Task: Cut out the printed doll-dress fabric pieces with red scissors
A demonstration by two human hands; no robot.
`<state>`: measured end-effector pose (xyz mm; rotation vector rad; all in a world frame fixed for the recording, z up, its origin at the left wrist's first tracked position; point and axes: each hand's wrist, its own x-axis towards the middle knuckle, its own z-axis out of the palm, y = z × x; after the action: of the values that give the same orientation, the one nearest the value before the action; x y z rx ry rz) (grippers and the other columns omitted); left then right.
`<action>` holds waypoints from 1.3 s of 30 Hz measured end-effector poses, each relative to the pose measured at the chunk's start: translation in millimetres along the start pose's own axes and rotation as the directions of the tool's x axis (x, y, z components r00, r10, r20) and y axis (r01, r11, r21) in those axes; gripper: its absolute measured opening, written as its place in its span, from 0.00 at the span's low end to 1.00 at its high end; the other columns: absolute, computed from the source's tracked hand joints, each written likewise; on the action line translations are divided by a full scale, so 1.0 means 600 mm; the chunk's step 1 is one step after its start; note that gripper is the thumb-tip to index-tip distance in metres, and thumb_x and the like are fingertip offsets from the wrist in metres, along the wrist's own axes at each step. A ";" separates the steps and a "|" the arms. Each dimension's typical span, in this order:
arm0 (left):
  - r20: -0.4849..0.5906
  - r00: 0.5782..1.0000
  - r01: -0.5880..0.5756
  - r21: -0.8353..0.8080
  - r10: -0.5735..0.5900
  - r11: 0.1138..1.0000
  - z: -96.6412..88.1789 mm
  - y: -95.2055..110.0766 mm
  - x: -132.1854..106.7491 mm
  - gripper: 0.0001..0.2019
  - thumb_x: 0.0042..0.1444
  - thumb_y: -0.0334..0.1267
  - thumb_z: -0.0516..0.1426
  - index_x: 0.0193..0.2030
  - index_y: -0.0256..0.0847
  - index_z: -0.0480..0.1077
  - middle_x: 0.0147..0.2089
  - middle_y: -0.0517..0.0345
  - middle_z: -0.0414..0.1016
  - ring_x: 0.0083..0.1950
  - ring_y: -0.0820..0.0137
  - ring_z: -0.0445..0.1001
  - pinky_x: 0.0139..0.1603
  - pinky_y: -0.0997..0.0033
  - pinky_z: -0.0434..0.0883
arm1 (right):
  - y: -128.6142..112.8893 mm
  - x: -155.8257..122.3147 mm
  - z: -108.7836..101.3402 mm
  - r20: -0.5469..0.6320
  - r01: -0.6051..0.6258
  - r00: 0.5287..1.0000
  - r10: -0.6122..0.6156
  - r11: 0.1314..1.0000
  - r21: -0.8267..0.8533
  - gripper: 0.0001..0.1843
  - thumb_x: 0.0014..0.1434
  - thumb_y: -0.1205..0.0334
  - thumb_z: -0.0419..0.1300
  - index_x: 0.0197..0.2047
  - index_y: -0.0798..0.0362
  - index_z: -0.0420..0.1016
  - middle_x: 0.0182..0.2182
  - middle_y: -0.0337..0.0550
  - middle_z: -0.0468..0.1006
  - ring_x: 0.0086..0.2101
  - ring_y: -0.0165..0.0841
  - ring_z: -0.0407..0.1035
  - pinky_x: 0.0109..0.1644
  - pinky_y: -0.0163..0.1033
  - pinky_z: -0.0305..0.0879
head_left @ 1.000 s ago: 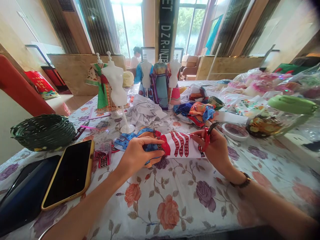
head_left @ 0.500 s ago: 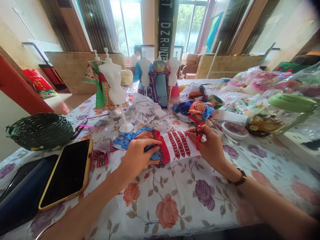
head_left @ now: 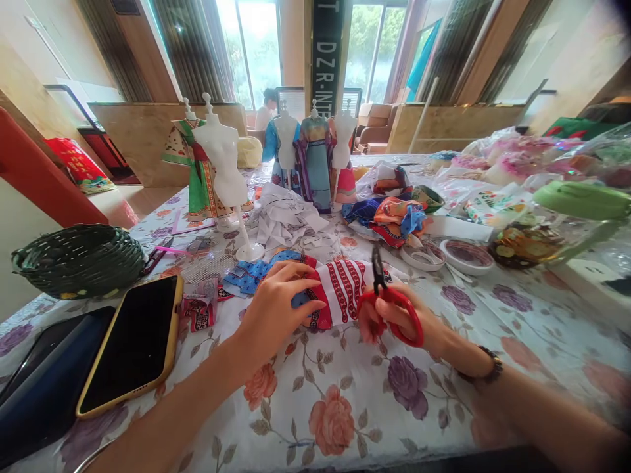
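My right hand is wrapped round small scissors with red handles and dark blades. The blades point up and away, over the right part of the doll garment. That garment lies flat, with a white panel carrying red patterned strips and a blue and orange end with a red border. My left hand rests over its blue and orange end, thumb and fingers apart; part of the cloth is hidden beneath it. Just behind stands a bare white doll mannequin.
A phone in a yellow case and a dark green woven basket are at the left. White cloth scraps, colourful fabric pieces and tape rolls lie behind the garment. Dressed mannequins stand farther back. Another person sits near the window.
My right hand has left the garment's right end and drawn nearer, turning the scissors upright. My left hand has lifted slightly and its fingers have spread. The person at the back has moved.
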<state>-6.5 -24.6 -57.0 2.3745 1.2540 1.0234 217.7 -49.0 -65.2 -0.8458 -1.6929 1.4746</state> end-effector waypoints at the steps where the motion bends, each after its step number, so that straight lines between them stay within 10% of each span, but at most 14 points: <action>1: 0.025 0.999 -0.047 0.018 0.046 0.999 0.001 -0.001 0.000 0.10 0.48 0.33 0.68 0.39 0.42 0.81 0.48 0.52 0.79 0.54 0.56 0.72 0.59 0.51 0.68 | -0.002 -0.002 0.004 0.071 -0.061 0.996 0.057 0.997 0.051 0.29 0.59 0.33 0.53 0.21 0.49 0.68 0.20 0.43 0.76 0.20 0.33 0.69 0.24 0.40 0.67; 7: 0.183 0.961 -0.239 0.174 0.207 0.955 -0.001 -0.009 0.002 0.17 0.46 0.39 0.70 0.45 0.41 0.79 0.51 0.51 0.79 0.58 0.53 0.70 0.62 0.46 0.65 | 0.008 -0.010 0.011 0.327 -0.416 0.889 0.319 0.862 0.290 0.29 0.59 0.31 0.50 0.23 0.48 0.64 0.19 0.41 0.76 0.16 0.31 0.68 0.18 0.36 0.65; 18: 0.256 0.928 -0.345 0.315 0.271 0.884 -0.005 -0.007 -0.002 0.14 0.49 0.43 0.69 0.41 0.40 0.80 0.46 0.55 0.82 0.55 0.54 0.72 0.57 0.47 0.67 | 0.024 -0.017 0.000 0.592 -0.691 0.694 0.409 0.610 0.388 0.36 0.71 0.45 0.31 0.24 0.55 0.65 0.17 0.44 0.74 0.17 0.28 0.72 0.21 0.30 0.70; 27: 0.257 0.898 -0.418 0.247 0.357 0.874 -0.003 -0.014 -0.003 0.06 0.60 0.32 0.60 0.35 0.44 0.80 0.41 0.59 0.81 0.50 0.60 0.73 0.54 0.52 0.69 | 0.028 -0.016 0.000 0.595 -0.680 0.707 0.382 0.599 0.424 0.34 0.70 0.42 0.34 0.27 0.55 0.66 0.19 0.42 0.75 0.19 0.29 0.72 0.26 0.33 0.73; 39: 0.026 0.876 -0.476 0.199 0.481 0.857 -0.004 -0.005 -0.006 0.03 0.61 0.31 0.59 0.39 0.39 0.75 0.35 0.58 0.79 0.43 0.64 0.73 0.48 0.61 0.71 | 0.033 -0.007 0.003 0.153 -0.380 0.925 0.349 0.807 0.453 0.28 0.65 0.36 0.48 0.28 0.51 0.69 0.28 0.45 0.79 0.31 0.34 0.76 0.40 0.40 0.72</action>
<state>-11.2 -25.8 -58.5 2.9312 0.8102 1.1012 218.5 -51.0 -85.5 -0.8822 -1.1521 2.0888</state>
